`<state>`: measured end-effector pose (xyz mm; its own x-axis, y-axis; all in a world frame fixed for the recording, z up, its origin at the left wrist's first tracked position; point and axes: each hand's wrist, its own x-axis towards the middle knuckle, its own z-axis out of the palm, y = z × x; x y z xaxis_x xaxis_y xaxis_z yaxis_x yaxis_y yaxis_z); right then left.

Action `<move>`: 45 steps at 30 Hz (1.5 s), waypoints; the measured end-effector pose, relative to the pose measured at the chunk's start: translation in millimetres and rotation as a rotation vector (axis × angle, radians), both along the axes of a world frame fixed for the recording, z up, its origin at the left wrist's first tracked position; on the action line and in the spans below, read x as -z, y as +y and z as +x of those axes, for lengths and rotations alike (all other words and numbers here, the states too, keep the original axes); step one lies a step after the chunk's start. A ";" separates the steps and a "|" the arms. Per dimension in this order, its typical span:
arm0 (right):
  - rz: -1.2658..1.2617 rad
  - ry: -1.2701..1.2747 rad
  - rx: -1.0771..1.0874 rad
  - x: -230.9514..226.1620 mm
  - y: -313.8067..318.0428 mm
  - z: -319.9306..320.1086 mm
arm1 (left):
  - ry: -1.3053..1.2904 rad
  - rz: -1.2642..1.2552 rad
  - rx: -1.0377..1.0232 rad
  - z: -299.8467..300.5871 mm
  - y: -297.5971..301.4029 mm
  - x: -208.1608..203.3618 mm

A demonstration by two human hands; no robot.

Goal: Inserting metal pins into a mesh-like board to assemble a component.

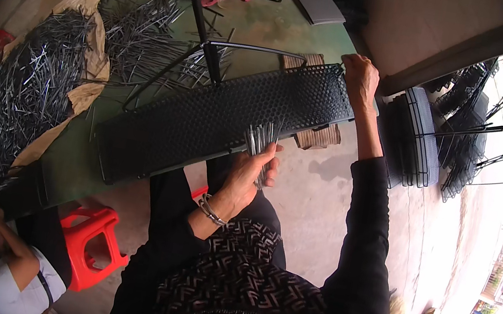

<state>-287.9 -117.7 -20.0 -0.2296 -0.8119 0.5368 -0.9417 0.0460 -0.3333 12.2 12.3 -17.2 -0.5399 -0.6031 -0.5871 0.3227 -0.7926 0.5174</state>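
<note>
A long black mesh panel (206, 109) with a honeycomb pattern lies slantwise in front of me, its right end over the table's edge. My left hand (253, 169), with a bracelet on the wrist, is wrapped round a bundle of thin metal strips (261, 136). The bundle stands upright by the panel's near edge, its upper tips overlapping the mesh in view. At the panel's far right corner my right hand (361, 81) is closed, its fingers curled by the end; what they pinch is hidden.
Loose strips (41, 82) heap on brown paper (96, 58) at the left, with more behind. A dark metal bar (199, 2) rises over the green table (266, 26). Curved wire racks (414, 138) stand right. A red stool (91, 248) and another person (21, 278) are lower left.
</note>
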 end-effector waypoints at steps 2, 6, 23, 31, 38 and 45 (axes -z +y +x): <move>0.168 -0.057 0.052 0.5 2.8 -0.7 | -0.004 0.027 0.010 0.8 1.1 -0.6; 0.133 -0.781 0.043 16.9 10.1 -44.5 | 0.043 0.015 0.016 2.2 -2.6 0.1; 0.651 -0.630 -0.158 99.2 22.3 -91.2 | 0.018 0.042 0.026 -1.9 -9.7 8.2; -0.126 -0.706 0.114 -8.2 75.5 -3.3 | 0.011 -0.043 0.023 -14.2 -7.0 -8.1; 0.618 -1.111 -0.438 -51.2 124.6 93.5 | 0.013 -0.113 0.044 -16.2 -5.5 -13.6; 0.663 -1.154 -0.451 -50.4 120.1 95.9 | -0.086 -0.171 0.070 -11.6 -5.6 -7.4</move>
